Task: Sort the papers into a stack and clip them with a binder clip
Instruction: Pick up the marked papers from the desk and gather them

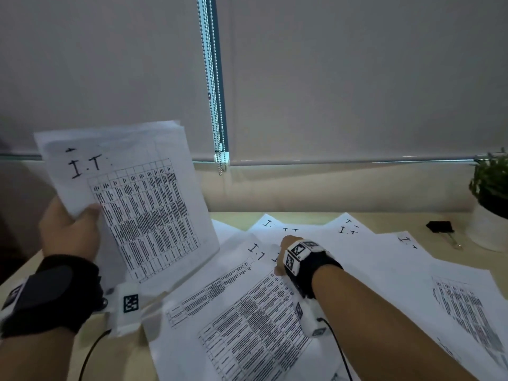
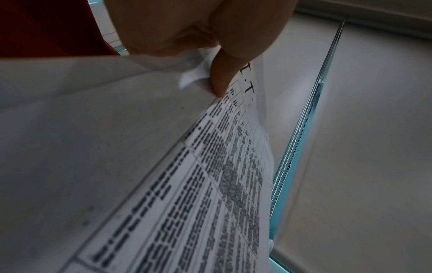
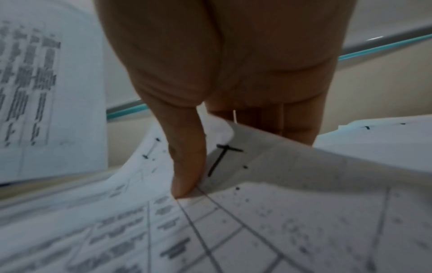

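Note:
My left hand [image 1: 72, 226] holds a stack of printed sheets [image 1: 143, 204] upright over the table's left side, thumb on the front page marked "I.T". In the left wrist view the thumb [image 2: 222, 77] pinches that stack [image 2: 210, 184] near its top edge. Further right, my right hand [image 1: 281, 254] pinches the top corner of a loose printed sheet [image 1: 242, 312] lying on the table. Its thumb [image 3: 187, 166] presses on top while the fingers sit under the curled-up corner of the sheet [image 3: 257, 221]. A black binder clip [image 1: 439, 226] lies at the far right.
Several more loose sheets [image 1: 398, 270] overlap in a fan across the table to the right. A potted plant [image 1: 489, 210] in a white pot stands beside the clip. A roller blind with a bead chain [image 1: 217, 105] hangs behind the table.

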